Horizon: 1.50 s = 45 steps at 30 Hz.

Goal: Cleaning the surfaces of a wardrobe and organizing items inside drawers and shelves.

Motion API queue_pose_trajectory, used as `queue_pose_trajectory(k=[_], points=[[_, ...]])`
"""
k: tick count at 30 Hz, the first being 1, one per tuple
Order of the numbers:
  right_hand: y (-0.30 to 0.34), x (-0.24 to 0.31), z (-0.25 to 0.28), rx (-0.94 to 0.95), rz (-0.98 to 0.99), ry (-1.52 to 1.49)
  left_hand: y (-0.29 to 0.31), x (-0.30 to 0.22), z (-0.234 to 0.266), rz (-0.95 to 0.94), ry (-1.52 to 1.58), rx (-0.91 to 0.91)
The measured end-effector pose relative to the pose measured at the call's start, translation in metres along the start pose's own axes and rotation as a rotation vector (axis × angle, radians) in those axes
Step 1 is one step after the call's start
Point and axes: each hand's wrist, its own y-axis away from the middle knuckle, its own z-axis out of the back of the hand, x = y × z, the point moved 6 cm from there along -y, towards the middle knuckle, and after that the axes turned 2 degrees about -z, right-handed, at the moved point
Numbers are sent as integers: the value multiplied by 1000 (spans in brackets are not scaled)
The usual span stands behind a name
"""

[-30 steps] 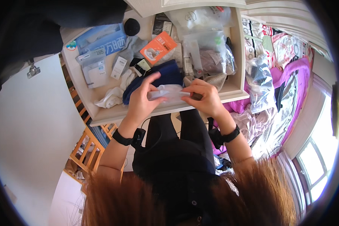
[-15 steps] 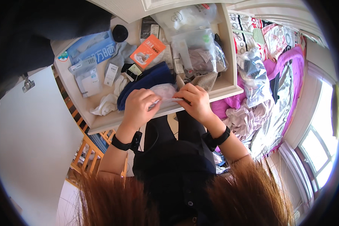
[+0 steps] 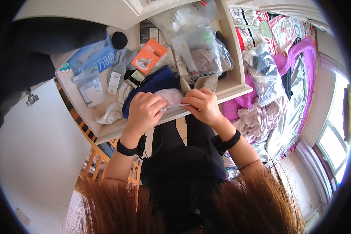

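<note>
From far off, I see that the left grip (image 3: 146,110) and the right grip (image 3: 201,103) have both rolled over: a second ago the fingers were spread more, and now the backs face up. Each one is pinched narrow on an end of the pale, see-through bag (image 3: 169,96), so I think its thin edge is now held snug between them. I can't see the fingertips well under the knuckles. The bag is over the front of the open drawer (image 3: 232,93), near the dark blue cloth (image 3: 158,79). The drawer's front edge runs right under both grips, so I would mind bumping it. A tan knit cloth (image 3: 207,82) sits just beyond the right grip, so that way is tight. There is more room to move back toward the body, above the legs in dark pants (image 3: 165,137).
</note>
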Motion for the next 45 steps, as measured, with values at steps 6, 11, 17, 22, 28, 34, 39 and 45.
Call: queue_pose_trajectory(k=[6, 11, 17, 22, 28, 34, 39, 45], points=[[4, -2, -4, 30, -67, -64, 2, 1, -3, -48, -41, 22], [8, 0, -8, 49, -24, -39, 5, -1, -5, -67, -30, 43], [9, 3, -12, 38, -38, -40, 0, -7, -1, -55, -15, 38], [8, 3, -13, 21, -47, -50, -1, -4, -3, -24, -3, 62], [4, 2, -8, 24, -98, -95, -6, -6, -2, -59, 17, 22], [3, -7, 0, 5, -94, -73, -6, -6, -4, -55, 20, -11], [12, -10, 8, -29, -139, -40, -4, -2, -4, -27, 65, -41], [17, -5, 8, 65, -160, -77, 8, 1, -6, 23, 117, -5]])
